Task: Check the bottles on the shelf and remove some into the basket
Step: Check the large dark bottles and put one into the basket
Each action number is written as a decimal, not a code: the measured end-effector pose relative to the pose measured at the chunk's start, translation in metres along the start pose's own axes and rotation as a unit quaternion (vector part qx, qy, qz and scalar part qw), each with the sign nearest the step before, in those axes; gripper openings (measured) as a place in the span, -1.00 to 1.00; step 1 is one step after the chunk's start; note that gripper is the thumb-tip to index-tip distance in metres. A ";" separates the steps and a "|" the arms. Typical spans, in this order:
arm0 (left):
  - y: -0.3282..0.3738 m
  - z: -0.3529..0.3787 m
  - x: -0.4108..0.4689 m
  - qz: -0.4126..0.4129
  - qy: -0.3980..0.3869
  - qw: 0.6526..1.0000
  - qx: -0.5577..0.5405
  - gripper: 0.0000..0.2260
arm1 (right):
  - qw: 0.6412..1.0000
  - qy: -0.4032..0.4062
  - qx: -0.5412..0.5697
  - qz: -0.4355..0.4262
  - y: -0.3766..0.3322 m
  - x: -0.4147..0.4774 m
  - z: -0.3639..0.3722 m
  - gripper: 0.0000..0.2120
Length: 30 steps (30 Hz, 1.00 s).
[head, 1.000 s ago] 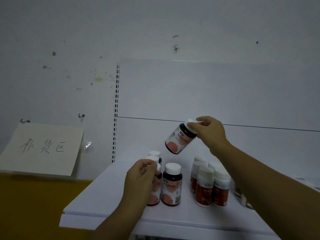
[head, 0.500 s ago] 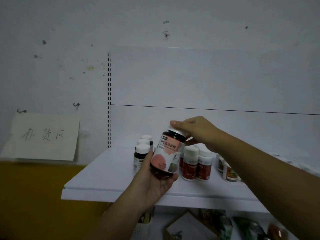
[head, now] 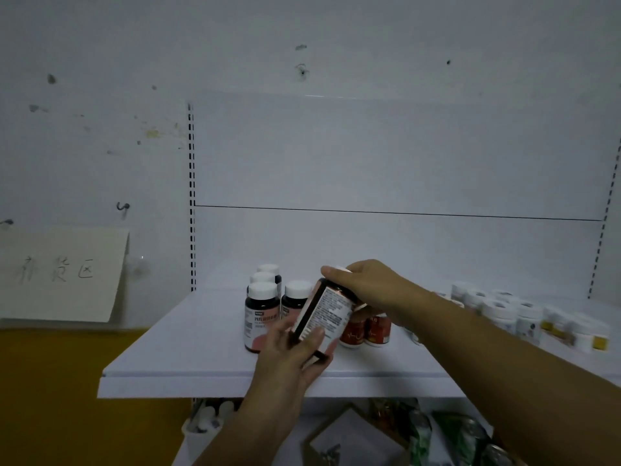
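Checking looked under way — left hand (head: 289,353) curled round the bottle (head: 324,312) low down, right hand (head: 368,284) gripped its cap. Behind both hands other bottles (head: 262,312) stood on the shelf (head: 188,348); no basket showed.

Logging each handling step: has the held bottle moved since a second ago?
Yes. The held bottle has come down: it hung above the standing bottles on the shelf, and now sits level with them, between left hand and right hand.

tilted bottle (head: 322,317), both hands, shelf (head: 201,331)
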<state>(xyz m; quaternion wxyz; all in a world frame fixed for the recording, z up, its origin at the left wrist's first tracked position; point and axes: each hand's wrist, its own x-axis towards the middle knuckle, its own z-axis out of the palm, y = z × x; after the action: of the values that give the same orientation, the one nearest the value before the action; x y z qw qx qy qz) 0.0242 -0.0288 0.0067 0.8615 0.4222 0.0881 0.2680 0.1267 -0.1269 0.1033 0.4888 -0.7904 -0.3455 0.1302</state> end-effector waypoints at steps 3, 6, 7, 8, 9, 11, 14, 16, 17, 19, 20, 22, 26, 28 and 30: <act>0.002 -0.001 0.000 -0.062 -0.020 0.996 -0.055 -0.55 | 0.998 0.014 0.060 -0.027 0.006 -0.001 -0.001 -0.64; 0.010 -0.006 -0.002 -0.190 -0.077 0.969 -0.136 -0.48 | 0.991 0.013 0.125 -0.034 0.012 0.004 -0.002 -0.70; 0.011 -0.008 -0.002 -0.195 -0.097 0.963 -0.158 -0.47 | 0.988 0.004 0.152 -0.033 0.012 0.006 -0.002 -0.72; 0.012 -0.008 -0.002 -0.181 -0.110 0.961 -0.179 -0.48 | 0.983 -0.007 0.181 -0.030 0.012 0.007 -0.001 -0.74; 0.012 -0.009 -0.001 -0.156 -0.112 0.963 -0.189 -0.52 | 0.980 -0.013 0.197 -0.026 0.010 0.007 0.001 -0.76; 0.012 -0.009 0.002 -0.097 -0.090 0.979 -0.157 -0.61 | 0.989 0.002 0.151 -0.009 0.006 0.006 0.006 -0.69; 0.008 -0.010 0.007 -0.042 -0.069 0.994 -0.075 -0.49 | 0.995 0.057 0.088 0.009 0.004 0.008 0.015 -0.54; 0.008 -0.014 0.010 -0.020 -0.072 0.996 -0.047 -0.46 | 0.990 0.081 0.112 0.000 0.005 0.011 0.017 -0.59; 0.010 -0.017 0.012 -0.023 -0.086 0.995 -0.053 -0.48 | 0.988 0.085 0.128 -0.008 0.005 0.012 0.017 -0.62; 0.016 -0.022 0.014 -0.079 -0.118 0.985 -0.098 -0.56 | 0.982 0.081 0.168 -0.026 0.005 0.013 0.017 -0.69; 0.020 -0.025 0.015 -0.106 -0.135 0.979 -0.107 -0.57 | 0.977 0.077 0.195 -0.031 0.004 0.014 0.017 -0.71; 0.023 -0.030 0.019 -0.091 -0.144 0.983 -0.066 -0.59 | 0.965 0.058 0.253 -0.029 0.002 0.014 0.020 -0.69; 0.021 -0.030 0.024 0.066 -0.084 0.993 0.058 -0.57 | 0.969 0.071 0.238 -0.016 -0.002 0.014 0.029 -0.52; 0.019 -0.027 0.022 0.140 -0.045 0.982 0.120 -0.56 | 0.978 0.116 0.169 -0.027 -0.006 0.012 0.032 -0.53; 0.015 -0.024 0.023 0.181 -0.032 0.972 0.145 -0.53 | 0.978 0.138 0.146 -0.051 -0.011 0.012 0.030 -0.60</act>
<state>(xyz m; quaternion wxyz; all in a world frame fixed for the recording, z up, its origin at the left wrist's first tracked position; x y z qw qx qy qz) 0.0282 0.0071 0.0054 0.7308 0.5596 0.0200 0.3904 0.1141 -0.0952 0.0993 0.6478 -0.7024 -0.2917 0.0443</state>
